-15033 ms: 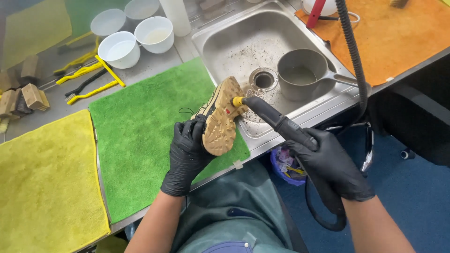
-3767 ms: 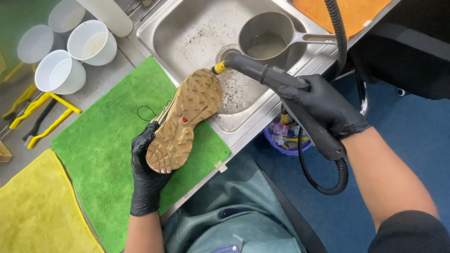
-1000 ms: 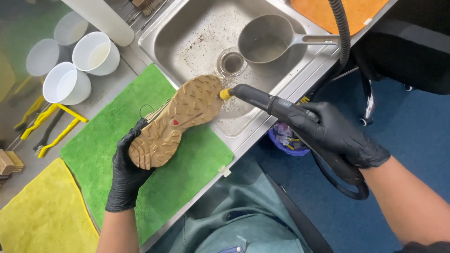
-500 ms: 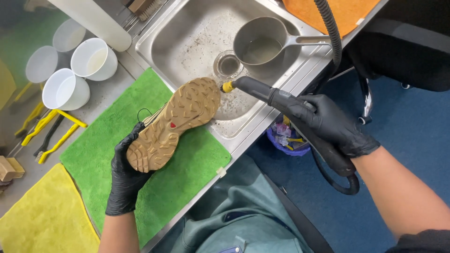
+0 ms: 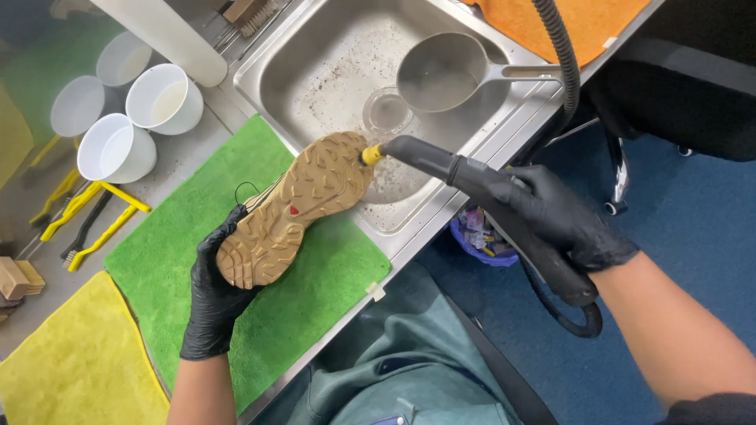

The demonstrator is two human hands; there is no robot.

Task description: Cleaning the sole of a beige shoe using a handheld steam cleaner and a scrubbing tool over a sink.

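Left grip [image 5: 213, 303] clamped on one shoe [image 5: 295, 208]; right grip [image 5: 563, 220] clamped on one steam nozzle [image 5: 425, 155]; three white cups [image 5: 118, 148] at bench far-left corner.

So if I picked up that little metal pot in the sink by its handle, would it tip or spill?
Probably a bit. The metal pot seems to hold some water, so the bowl end would likely sag and slosh. Its long handle sticks out to one side, so it may feel front-heavy. The wet steel could be slippery too.
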